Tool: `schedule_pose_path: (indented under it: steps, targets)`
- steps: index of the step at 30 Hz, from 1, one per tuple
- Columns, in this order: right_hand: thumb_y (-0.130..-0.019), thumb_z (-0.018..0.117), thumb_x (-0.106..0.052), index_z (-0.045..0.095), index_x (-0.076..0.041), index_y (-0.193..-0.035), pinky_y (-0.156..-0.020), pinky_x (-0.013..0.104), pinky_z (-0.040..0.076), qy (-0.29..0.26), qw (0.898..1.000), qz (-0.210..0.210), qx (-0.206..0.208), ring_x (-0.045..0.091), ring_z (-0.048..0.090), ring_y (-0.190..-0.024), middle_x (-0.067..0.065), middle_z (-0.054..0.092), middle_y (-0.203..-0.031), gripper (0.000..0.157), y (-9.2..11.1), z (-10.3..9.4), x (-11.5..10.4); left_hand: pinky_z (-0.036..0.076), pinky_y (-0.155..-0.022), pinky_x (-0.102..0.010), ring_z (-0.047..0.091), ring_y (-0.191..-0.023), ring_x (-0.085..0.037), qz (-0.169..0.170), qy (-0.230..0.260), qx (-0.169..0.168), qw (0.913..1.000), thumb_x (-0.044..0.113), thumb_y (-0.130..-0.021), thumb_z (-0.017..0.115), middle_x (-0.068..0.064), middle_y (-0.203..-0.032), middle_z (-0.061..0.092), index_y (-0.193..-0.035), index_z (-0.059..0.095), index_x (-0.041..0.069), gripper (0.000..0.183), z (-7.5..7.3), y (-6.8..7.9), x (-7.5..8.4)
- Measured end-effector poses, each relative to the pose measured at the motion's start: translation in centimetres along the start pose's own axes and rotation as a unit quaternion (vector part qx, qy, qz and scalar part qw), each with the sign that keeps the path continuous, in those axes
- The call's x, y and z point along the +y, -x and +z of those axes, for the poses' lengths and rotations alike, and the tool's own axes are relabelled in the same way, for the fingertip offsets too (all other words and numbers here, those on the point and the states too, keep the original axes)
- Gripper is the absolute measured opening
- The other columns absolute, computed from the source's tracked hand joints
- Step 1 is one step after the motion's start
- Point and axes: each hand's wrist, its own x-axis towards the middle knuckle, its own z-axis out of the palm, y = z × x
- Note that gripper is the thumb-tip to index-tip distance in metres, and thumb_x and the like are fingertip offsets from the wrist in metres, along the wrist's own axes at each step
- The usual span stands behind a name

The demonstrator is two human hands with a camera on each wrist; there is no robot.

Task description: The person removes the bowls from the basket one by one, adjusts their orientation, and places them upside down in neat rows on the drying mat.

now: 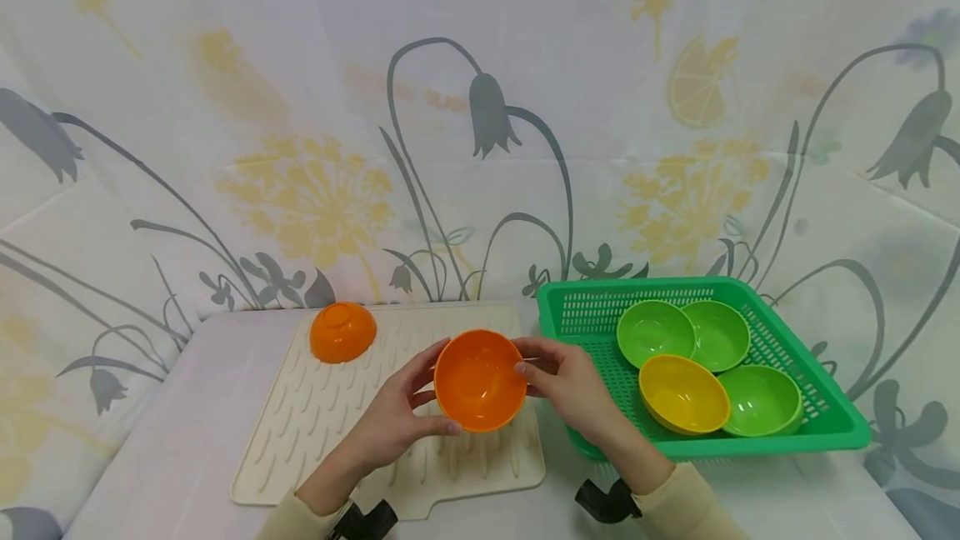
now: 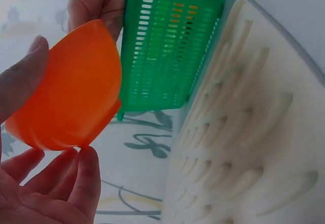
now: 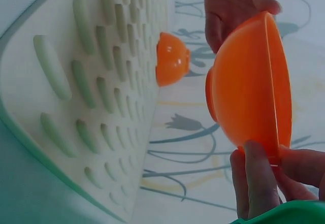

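Note:
Between both hands, above the cream draining mat [image 1: 300, 432], an orange bowl [image 1: 480, 382] is held with its opening toward the head camera. My left hand [image 1: 401, 411] grips its left side, thumb at the lower rim and fingers behind. On the right side, my right hand [image 1: 573, 386] pinches the rim between thumb and fingers. The right wrist view shows the bowl [image 3: 246, 82] side-on, its foot toward the mat. A second orange bowl [image 1: 342, 332] sits upside down at the mat's back left corner.
A green plastic basket [image 1: 832, 432] stands to the right of the mat. Inside lie several green bowls [image 1: 656, 333] and one yellow bowl [image 1: 684, 394]. Behind the table hangs a flower-patterned cloth [image 1: 480, 190].

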Motion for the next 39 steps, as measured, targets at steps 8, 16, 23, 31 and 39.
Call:
schedule_pose_path:
  steps: [8, 16, 23, 31, 39]
  targets:
    - [-0.095, 0.064, 0.000, 0.064, -0.008, -0.130, -0.077, 0.037, 0.060, -0.011, 1.000, -0.007, 0.002, 0.028, 0.068, -0.102, 0.011, 0.067, -0.119, 0.035, 0.2, -0.1, -0.2, 0.050, -0.098, -0.030, 0.055, -0.125, -0.030, -0.059, 0.094, 0.023, 0.9935, 0.010, -0.085, 0.080, -0.020, -0.145, 0.048, -0.151, 0.033, 0.002, 0.082, 0.2, -0.1, -1.3]
    - [-0.095, 0.064, 0.000, 0.061, -0.006, -0.133, -0.079, 0.038, 0.059, -0.016, 1.000, -0.009, 0.001, 0.030, 0.064, -0.111, 0.011, 0.065, -0.125, 0.039, 0.3, -0.2, -0.2, 0.054, -0.094, -0.033, 0.060, -0.119, -0.027, -0.058, 0.115, 0.026, 0.9913, 0.009, -0.084, 0.081, -0.023, -0.142, 0.050, -0.151, 0.034, 0.002, 0.083, 0.1, -0.2, -2.1]
    - [-0.094, 0.065, 0.000, 0.061, -0.004, -0.132, -0.084, 0.038, 0.058, -0.034, 0.999, -0.024, -0.013, 0.033, 0.060, -0.117, 0.013, 0.062, -0.128, 0.038, 0.2, -0.2, -0.1, 0.055, -0.091, -0.035, 0.060, -0.118, -0.029, -0.013, 0.083, 0.022, 0.9963, 0.004, -0.083, 0.080, -0.021, -0.143, 0.050, -0.150, 0.040, 0.007, 0.078, -0.4, -0.3, -2.0]
    - [-0.095, 0.070, -0.016, 0.060, -0.005, -0.134, -0.094, 0.037, 0.054, -0.021, 0.999, -0.027, -0.026, 0.032, 0.057, -0.122, 0.012, 0.061, -0.132, 0.042, 0.2, -0.3, -0.4, 0.056, -0.090, -0.034, 0.054, -0.123, -0.026, 0.031, -0.001, 0.032, 0.9990, 0.004, -0.080, 0.082, -0.011, -0.141, 0.055, -0.147, 0.048, 0.010, 0.075, -1.1, -0.3, -1.2]
    - [-0.102, 0.058, -0.032, 0.054, -0.001, -0.140, -0.100, 0.046, 0.048, -0.012, 0.998, -0.025, -0.062, 0.032, 0.060, -0.117, 0.017, 0.060, -0.132, 0.049, 0.7, -0.6, -1.4, 0.056, -0.086, -0.033, 0.053, -0.123, -0.018, 0.103, -0.120, 0.031, 0.9869, 0.009, -0.079, 0.084, -0.002, -0.139, 0.056, -0.145, 0.053, 0.017, 0.073, -1.5, -0.3, -0.7]
